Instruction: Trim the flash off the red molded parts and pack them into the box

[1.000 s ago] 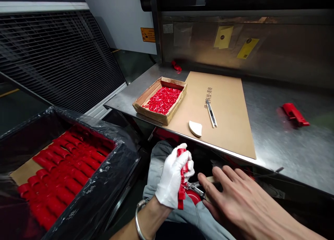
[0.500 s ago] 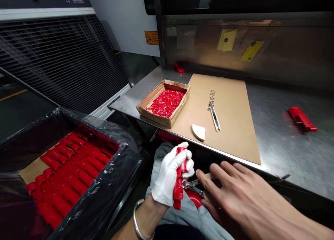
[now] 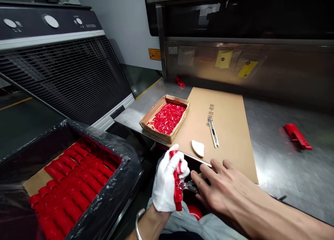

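My left hand (image 3: 167, 184), in a white glove, is wrapped around a red molded plastic part (image 3: 177, 191) held upright above my lap. My bare right hand (image 3: 221, 189) grips a pair of pliers (image 3: 190, 186). Their jaws touch the right side of the red part about halfway down; the exact contact is too small to make out. The handles are mostly hidden behind my right fingers. On the table edge beyond my hands stands a shallow cardboard box (image 3: 171, 139) holding many small red scraps (image 3: 168, 118).
A utility knife (image 3: 213, 132) and a white wedge-shaped piece (image 3: 197, 148) lie on a cardboard sheet (image 3: 229, 107). Red parts (image 3: 297, 136) rest on the metal table (image 3: 271, 125). To the left, a plastic-lined bin (image 3: 130, 167) holds rows of red parts (image 3: 78, 184).
The camera view has tilted up, so the table and bin sit lower in the picture. My right fingers have closed further around the pliers' handles. My left hand keeps hold of the red part.
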The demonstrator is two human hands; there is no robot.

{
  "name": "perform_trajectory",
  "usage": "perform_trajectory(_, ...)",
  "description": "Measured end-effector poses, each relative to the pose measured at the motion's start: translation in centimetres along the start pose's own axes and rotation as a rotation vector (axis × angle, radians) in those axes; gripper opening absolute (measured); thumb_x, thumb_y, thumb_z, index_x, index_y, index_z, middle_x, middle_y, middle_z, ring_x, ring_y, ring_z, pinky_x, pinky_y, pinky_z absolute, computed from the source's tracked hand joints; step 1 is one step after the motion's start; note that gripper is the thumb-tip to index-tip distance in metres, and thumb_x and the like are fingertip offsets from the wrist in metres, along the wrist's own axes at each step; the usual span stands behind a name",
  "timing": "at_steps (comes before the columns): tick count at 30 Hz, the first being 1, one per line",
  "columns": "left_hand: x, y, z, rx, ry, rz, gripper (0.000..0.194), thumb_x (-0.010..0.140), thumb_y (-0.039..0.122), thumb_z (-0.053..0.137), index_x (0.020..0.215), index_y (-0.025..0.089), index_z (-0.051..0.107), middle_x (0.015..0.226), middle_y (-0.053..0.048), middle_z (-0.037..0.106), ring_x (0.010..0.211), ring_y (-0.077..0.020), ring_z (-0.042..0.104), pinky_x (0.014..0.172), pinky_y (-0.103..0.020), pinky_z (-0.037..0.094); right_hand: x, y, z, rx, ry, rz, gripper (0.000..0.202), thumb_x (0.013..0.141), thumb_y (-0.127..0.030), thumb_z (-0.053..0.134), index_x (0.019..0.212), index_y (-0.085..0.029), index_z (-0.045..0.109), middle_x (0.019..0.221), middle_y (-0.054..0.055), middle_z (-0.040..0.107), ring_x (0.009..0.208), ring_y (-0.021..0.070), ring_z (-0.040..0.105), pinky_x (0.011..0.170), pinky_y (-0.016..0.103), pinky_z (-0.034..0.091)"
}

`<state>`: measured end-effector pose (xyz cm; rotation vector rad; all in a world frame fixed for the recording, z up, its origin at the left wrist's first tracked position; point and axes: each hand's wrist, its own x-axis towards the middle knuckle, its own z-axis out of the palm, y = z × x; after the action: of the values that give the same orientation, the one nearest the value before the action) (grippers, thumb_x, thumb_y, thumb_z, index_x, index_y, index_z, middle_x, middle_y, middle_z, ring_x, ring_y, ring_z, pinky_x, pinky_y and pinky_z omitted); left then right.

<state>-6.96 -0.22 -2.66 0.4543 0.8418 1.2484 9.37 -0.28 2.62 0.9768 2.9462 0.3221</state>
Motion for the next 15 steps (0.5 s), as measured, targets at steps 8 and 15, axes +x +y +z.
perform_trajectory(8,0.7,2.2,0.4,-0.042,0.001,-0.053,0.029,0.088,0.037,0.061,0.107,0.02,0.047,0.062,0.006,0.045,0.045,-0.0052,0.034,0.043,-0.019,0.02,1.8,1.8,-2.4,0.079,-0.097,-0.113,0.009,0.091,-0.026,0.06,0.094,-0.02,0.054,0.075,0.001,0.053,0.06,0.017,0.048,0.052,0.031,0.029)
perform_trajectory(15,0.9,3.1,0.5,-0.036,-0.052,-0.02,0.027,0.09,0.032,0.06,0.108,0.016,0.049,0.061,0.005,0.046,0.046,-0.005,0.035,0.046,-0.019,0.024,3.4,2.4,-3.1,0.119,-0.105,-0.078,0.014,0.088,-0.036,0.06,0.092,-0.023,0.059,0.083,0.005,0.057,0.072,0.0231,0.052,0.064,0.036,0.039)
